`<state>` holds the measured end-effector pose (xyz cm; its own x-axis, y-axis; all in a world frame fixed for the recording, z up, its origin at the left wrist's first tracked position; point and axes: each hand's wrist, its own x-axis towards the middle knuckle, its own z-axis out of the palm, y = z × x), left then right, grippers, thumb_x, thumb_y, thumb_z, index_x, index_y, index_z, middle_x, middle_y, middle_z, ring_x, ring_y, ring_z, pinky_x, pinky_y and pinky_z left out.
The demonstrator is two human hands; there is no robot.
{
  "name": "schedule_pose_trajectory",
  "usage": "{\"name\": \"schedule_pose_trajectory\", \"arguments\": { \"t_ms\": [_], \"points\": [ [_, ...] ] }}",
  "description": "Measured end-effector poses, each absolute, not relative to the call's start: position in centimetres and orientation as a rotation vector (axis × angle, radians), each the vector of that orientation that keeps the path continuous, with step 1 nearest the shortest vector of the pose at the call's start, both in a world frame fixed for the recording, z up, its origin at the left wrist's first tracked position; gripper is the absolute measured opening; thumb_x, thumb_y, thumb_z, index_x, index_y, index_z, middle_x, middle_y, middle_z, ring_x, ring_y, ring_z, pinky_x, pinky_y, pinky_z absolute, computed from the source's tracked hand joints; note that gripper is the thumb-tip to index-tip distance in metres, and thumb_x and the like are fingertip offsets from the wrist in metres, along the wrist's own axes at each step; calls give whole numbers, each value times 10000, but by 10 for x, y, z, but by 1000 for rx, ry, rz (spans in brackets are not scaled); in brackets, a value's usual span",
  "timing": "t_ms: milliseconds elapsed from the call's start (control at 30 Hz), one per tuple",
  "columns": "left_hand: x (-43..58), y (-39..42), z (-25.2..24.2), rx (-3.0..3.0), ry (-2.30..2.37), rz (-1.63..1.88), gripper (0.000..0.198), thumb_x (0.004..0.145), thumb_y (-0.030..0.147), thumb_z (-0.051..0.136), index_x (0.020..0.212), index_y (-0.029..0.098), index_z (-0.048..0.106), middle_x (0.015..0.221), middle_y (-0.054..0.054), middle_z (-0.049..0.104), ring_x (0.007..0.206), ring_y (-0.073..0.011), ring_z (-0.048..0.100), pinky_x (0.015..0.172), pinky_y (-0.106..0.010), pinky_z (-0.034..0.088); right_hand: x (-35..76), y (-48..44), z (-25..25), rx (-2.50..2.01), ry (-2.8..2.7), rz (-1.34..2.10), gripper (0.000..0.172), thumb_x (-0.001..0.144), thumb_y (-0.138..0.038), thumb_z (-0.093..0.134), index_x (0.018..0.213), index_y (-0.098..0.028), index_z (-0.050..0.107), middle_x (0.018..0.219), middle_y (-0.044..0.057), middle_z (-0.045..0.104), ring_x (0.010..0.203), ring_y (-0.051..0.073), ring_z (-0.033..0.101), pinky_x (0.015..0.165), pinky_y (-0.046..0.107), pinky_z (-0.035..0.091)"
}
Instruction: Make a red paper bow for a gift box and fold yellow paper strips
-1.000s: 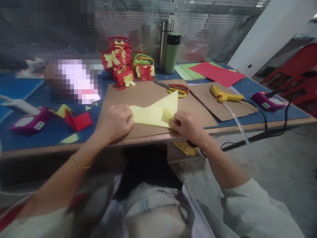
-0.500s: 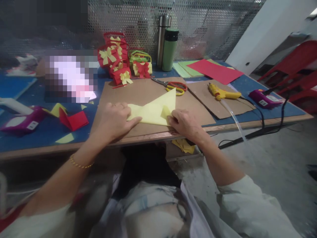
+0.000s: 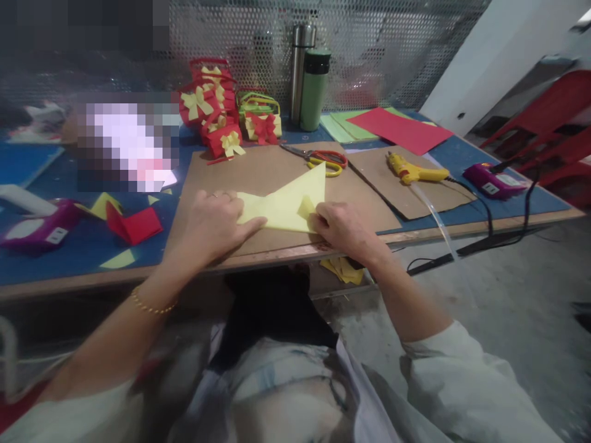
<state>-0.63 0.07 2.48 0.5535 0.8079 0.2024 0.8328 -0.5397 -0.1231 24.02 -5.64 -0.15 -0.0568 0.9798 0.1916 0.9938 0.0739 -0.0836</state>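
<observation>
A pale yellow sheet of paper [image 3: 286,206], partly folded with one corner pointing up and away, lies on a brown cardboard mat [image 3: 272,169] at the table's near edge. My left hand [image 3: 215,224] rests on the sheet's left end, fingers curled, thumb stretched along the paper's lower edge. My right hand [image 3: 344,227] pinches a small folded flap at the sheet's right end.
Scissors [image 3: 323,160] with red and yellow handles lie behind the sheet. A yellow glue gun [image 3: 413,172] rests on a second cardboard. Red and green paper baskets [image 3: 226,120], two flasks [image 3: 307,77], coloured sheets [image 3: 397,129], purple devices [image 3: 489,179] and paper scraps [image 3: 133,223] surround them.
My left hand has slid from a fist at the paper's end to pressing it with the thumb stretched along the edge. My right hand stays on the flap. The view shifted slightly.
</observation>
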Motion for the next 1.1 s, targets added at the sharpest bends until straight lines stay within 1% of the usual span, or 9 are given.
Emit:
{"name": "schedule_pose_trajectory", "arguments": {
  "t_ms": [133, 333, 467, 600, 700, 967, 1100],
  "points": [
    [-4, 0, 24, -2548, -1389, -152, 496, 968, 608, 501, 906, 167, 719, 1009, -161, 735, 1018, -333, 660, 875, -436, 397, 238, -58, 2, -2072, -2170, -104, 301, 959, -247, 447, 869, -154, 718, 871, 127, 748, 662, 166, 506, 601, 347, 154],
    [-3, -2, 25, -2547, -1393, -134, 503, 971, 608, 497, 943, 165, 733, 1025, -164, 734, 1037, -338, 655, 890, -440, 398, 238, -57, 5, -2094, -2188, -58, 290, 963, -250, 455, 878, -151, 714, 871, 126, 739, 665, 164, 490, 603, 341, 154],
    [-2, -2, 25, -2538, -1400, -114, 513, 971, 611, 501, 966, 153, 732, 1058, -174, 735, 1052, -344, 656, 885, -436, 401, 242, -56, 7, -2050, -2210, -37, 282, 962, -267, 473, 829, -155, 696, 819, 105, 714, 650, 159, 453, 604, 338, 163],
    [-2, -1, 23, -2540, -1404, -118, 498, 965, 608, 516, 993, 158, 730, 1083, -169, 735, 1077, -344, 653, 898, -431, 402, 247, -55, 9, -1984, -2232, -30, 319, 975, -312, 490, 752, -166, 665, 727, 73, 662, 627, 152, 415, 610, 335, 176],
    [-2, -1, 23, -2543, -1404, -115, 495, 968, 598, 509, 1009, 158, 731, 1078, -171, 731, 1076, -350, 652, 896, -434, 405, 248, -55, 10, -1986, -2230, -15, 325, 979, -337, 509, 739, -173, 652, 707, 61, 641, 620, 147, 395, 604, 333, 171],
    [-2, -1, 23, -2556, -1425, -122, 508, 959, 602, 512, 1016, 147, 732, 1094, -179, 723, 1092, -360, 648, 893, -432, 412, 244, -57, 6, -2049, -2184, -37, 271, 976, -282, 505, 806, -164, 680, 783, 83, 678, 641, 150, 418, 601, 335, 162],
    [-2, 0, 24, -2563, -1432, -123, 522, 959, 609, 500, 1017, 148, 739, 1080, -178, 722, 1084, -363, 650, 891, -436, 415, 244, -57, 9, -2032, -2206, -9, 295, 986, -283, 490, 803, -159, 685, 779, 91, 684, 645, 154, 433, 604, 334, 169]
  ]
}}
